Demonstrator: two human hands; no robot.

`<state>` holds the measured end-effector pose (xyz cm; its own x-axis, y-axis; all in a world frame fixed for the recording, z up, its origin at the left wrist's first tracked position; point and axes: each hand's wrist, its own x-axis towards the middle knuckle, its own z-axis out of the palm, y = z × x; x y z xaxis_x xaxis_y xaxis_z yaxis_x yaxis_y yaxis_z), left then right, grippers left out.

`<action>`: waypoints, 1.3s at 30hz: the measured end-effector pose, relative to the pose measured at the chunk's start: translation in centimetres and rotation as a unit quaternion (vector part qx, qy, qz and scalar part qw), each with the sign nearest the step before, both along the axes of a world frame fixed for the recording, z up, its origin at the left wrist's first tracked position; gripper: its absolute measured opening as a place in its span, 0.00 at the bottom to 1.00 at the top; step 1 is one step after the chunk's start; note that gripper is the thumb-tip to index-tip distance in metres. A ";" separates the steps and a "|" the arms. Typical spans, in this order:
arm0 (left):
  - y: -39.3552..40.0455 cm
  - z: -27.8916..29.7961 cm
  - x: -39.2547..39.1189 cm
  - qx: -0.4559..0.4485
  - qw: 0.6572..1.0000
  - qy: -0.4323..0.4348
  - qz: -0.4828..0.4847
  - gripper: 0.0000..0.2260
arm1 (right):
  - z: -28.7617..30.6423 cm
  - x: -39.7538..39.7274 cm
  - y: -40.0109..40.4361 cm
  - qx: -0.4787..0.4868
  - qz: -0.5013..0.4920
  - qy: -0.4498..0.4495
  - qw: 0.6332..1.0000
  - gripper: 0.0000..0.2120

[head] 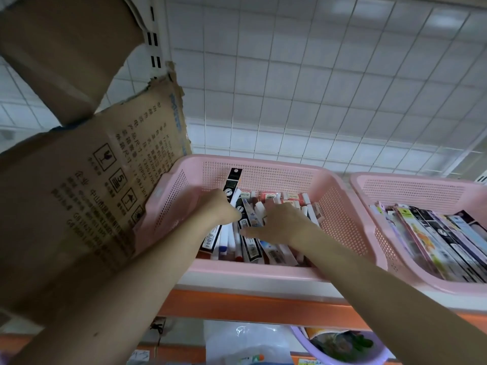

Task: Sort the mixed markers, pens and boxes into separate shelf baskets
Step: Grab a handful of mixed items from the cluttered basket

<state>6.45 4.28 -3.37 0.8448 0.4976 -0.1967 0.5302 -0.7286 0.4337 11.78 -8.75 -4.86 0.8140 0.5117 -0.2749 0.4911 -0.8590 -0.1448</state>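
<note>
Markers and pens (247,233) jam the pink basket (342,222) at the shelf's (250,304) front edge. Left hand (216,209) grips a black pack (233,191), right hand (279,222) rests spread and flat; tugging could spill neighbours.

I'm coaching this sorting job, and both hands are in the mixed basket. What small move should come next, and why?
Probably lift the long black package out with the left hand. It stands among loose markers in the left pink basket, while similar flat packages already fill the right pink basket.
</note>
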 end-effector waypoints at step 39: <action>-16.2 5.7 3.9 -0.284 0.854 -0.435 -0.015 0.06 | 6.9 1.8 -19.1 0.521 -0.094 -0.202 0.824 0.20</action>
